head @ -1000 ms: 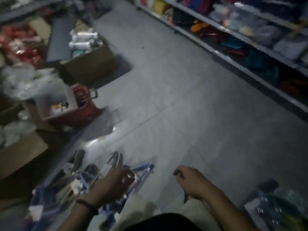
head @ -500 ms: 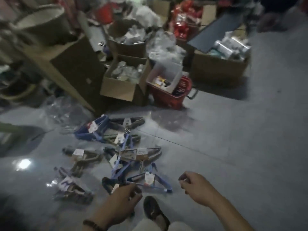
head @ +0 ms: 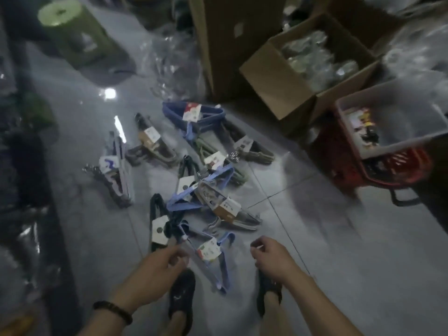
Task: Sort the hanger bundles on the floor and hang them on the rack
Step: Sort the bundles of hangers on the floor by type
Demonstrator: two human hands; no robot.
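Several hanger bundles with paper labels lie scattered on the grey tiled floor. A dark blue bundle [head: 194, 117] lies farthest away, a grey bundle [head: 116, 170] to the left, and a brown-labelled bundle [head: 225, 209] in the middle. A black bundle with a white label [head: 158, 226] and a light blue bundle [head: 213, 263] lie closest to me. My left hand [head: 164, 260] hovers just below the black bundle with loosely bent fingers, beside the light blue one. My right hand [head: 269, 258] hangs to the right of the pile, fingers loosely curled, holding nothing I can make out. No rack is in view.
An open cardboard box [head: 278, 88] and a tall box [head: 230, 44] stand behind the pile. At the right, a red basket [head: 378, 170] carries a clear plastic bin [head: 400, 117]. A green roll [head: 72, 32] and crumpled plastic wrap [head: 174, 64] lie at the back left. My shoes [head: 181, 297] stand below the hands.
My view has swung from the shelf aisle to the left and down onto the hanger pile. Both hands now sit closer to the nearest bundles.
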